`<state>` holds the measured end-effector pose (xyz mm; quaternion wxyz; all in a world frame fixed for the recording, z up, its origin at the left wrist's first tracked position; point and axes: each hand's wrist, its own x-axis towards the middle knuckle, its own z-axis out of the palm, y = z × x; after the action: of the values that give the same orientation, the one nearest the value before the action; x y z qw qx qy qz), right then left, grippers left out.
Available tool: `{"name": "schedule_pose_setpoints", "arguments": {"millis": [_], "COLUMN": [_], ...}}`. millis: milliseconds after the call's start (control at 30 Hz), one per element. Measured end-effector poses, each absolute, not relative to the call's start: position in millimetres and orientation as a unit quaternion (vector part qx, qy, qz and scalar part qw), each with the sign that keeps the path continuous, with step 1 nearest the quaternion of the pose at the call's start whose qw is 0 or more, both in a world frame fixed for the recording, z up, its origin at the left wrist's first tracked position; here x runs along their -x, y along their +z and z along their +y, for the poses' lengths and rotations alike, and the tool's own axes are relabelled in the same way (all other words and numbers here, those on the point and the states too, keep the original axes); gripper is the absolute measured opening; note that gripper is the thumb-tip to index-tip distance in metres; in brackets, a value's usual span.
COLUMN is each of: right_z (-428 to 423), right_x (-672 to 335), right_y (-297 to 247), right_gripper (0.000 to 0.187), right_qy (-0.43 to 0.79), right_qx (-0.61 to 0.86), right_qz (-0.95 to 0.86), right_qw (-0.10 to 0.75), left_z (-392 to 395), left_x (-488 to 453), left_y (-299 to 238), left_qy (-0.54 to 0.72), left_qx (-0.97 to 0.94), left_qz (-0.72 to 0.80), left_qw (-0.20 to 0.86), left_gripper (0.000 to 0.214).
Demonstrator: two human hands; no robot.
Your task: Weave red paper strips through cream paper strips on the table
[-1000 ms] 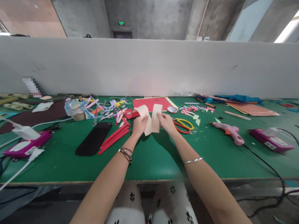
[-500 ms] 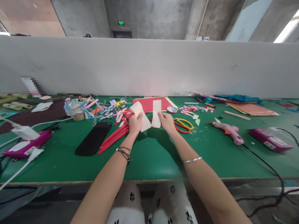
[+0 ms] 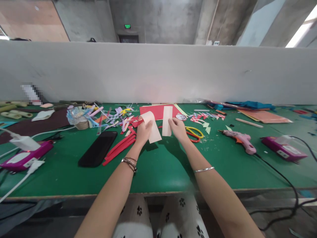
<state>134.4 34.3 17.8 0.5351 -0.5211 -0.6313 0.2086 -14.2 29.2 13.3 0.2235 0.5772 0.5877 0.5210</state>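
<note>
My left hand pinches a wide cream paper strip, whose upper end curls over. Between the thumb and fingers of my right hand is a narrower, flat cream paper strip, held upright. The two strips are apart, a small gap between them, above the green table. Behind them lies red paper on a paler sheet. Red paper strips fan out beside my left wrist. Scissors with red and yellow handles lie just right of my right hand, their blades hidden.
A black phone lies at left, near a purple power strip with white cables. Woven paper scraps spread behind it. At right are a pink glue gun, a second purple power strip and a wooden stick. A white partition borders the back.
The left strip has turned, its curl opening more and its lower end swinging slightly down. The right strip has shifted slightly right. Both hands keep their grip.
</note>
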Motion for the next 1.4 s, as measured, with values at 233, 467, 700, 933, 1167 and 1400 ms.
{"name": "schedule_pose_setpoints", "arguments": {"millis": [233, 467, 700, 933, 1167, 1400], "right_z": [31, 26, 22, 26, 30, 29], "right_x": [-127, -119, -119, -118, -116, -112], "right_y": [20, 15, 15, 12, 7, 5], "right_gripper": [0.027, 0.026, 0.028, 0.019, 0.024, 0.035], "right_qy": [0.35, 0.348, 0.333, 0.358, 0.306, 0.291], "right_qx": [0.422, 0.431, 0.443, 0.441, 0.456, 0.494], "right_qz": [-0.631, -0.696, -0.714, -0.673, -0.674, -0.693], "right_qw": [0.549, 0.456, 0.427, 0.473, 0.494, 0.436], "left_z": [31, 51, 47, 35, 29, 29], "left_x": [13, 11, 10, 7, 5, 7], "left_y": [13, -3, -4, 12, 18, 6], "left_qy": [0.584, 0.584, 0.573, 0.581, 0.54, 0.517], "left_qx": [-0.504, -0.464, -0.432, -0.291, -0.33, -0.446], "left_qz": [0.514, 0.469, 0.401, 0.379, 0.348, 0.389], "left_qw": [0.376, 0.473, 0.57, 0.659, 0.692, 0.618], "left_gripper": [0.008, 0.017, 0.03, 0.034, 0.037, 0.024]}}
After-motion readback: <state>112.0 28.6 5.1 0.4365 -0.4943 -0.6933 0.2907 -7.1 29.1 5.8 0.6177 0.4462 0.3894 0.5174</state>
